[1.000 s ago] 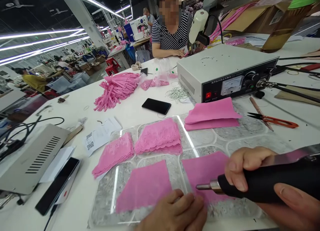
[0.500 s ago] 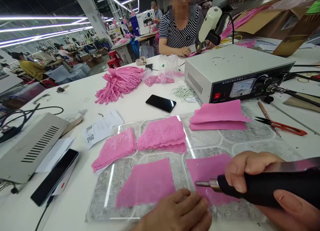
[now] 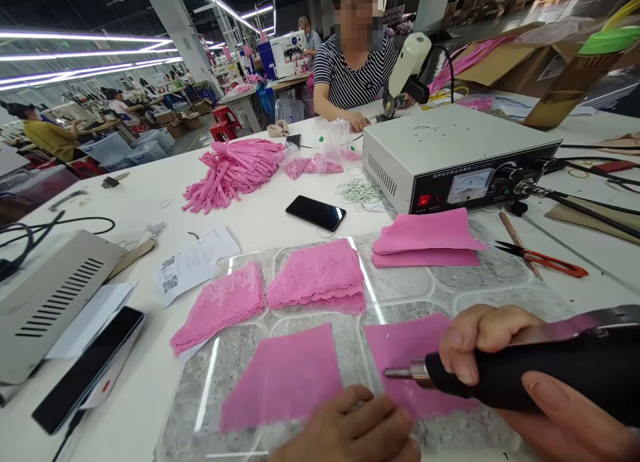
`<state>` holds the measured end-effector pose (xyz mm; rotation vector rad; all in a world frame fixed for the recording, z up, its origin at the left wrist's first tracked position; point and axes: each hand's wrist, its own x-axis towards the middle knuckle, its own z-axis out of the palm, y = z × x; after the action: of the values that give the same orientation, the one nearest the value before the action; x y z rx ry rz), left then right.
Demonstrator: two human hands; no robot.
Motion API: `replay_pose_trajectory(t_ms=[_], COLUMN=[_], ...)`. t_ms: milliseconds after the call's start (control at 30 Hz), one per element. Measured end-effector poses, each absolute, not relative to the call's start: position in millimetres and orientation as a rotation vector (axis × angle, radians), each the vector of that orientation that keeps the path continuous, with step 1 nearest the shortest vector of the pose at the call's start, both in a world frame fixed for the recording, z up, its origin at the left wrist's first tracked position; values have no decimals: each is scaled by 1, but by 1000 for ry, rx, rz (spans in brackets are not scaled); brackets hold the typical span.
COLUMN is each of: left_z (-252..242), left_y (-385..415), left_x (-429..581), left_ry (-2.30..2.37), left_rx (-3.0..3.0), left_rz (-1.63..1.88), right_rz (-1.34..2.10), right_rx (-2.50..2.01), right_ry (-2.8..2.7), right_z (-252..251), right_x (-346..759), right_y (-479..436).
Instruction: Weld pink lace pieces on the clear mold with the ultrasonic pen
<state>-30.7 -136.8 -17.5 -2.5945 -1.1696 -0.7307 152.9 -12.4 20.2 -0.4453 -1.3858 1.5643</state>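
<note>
My right hand (image 3: 500, 355) is wrapped round a black ultrasonic welding gun (image 3: 565, 362), whose metal tip points left. The tip is over the left part of a flat pink fabric piece (image 3: 405, 335); whether it touches the cloth I cannot tell. My left hand (image 3: 357, 425) lies low in the middle, fingers curled together with their tips at that piece's lower left edge. Left of this hand a second pink fabric piece (image 3: 285, 375) lies flat on the grey marbled mat (image 3: 195, 395).
Pink lace stacks (image 3: 320, 269) and folded pink fabric (image 3: 425, 239) lie along the mat's far side. Orange snips (image 3: 555, 262) are at right. Behind stand a welder control box (image 3: 460, 142), a phone (image 3: 316, 213) and pink straps (image 3: 235, 172). A co-worker (image 3: 355, 69) sits opposite.
The view has shifted slightly, moving the table things left and down in the picture. Both hands keep nearly the same pose, and the gun's tip stays over the same fabric piece.
</note>
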Motion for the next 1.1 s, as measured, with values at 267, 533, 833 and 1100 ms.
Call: replay_pose_trajectory(t_ms=[267, 533, 833, 1100], left_z=[-21, -34, -36, -38], left_y=[-130, -126, -124, -124], left_x=[-45, -43, -43, -43], left_ry=[-1533, -1608, -1616, -1613], left_rx=[-2445, -2372, -2332, -2316], left_rz=[-574, -556, -591, -566], right_rz=[1238, 1283, 1254, 1274], right_rx=[-501, -499, -537, -497], right_ry=[-1219, -1244, -1281, -1298], right_z=[10, 8, 13, 9], right_x=[167, 158, 152, 152], right_y=[8, 11, 13, 15])
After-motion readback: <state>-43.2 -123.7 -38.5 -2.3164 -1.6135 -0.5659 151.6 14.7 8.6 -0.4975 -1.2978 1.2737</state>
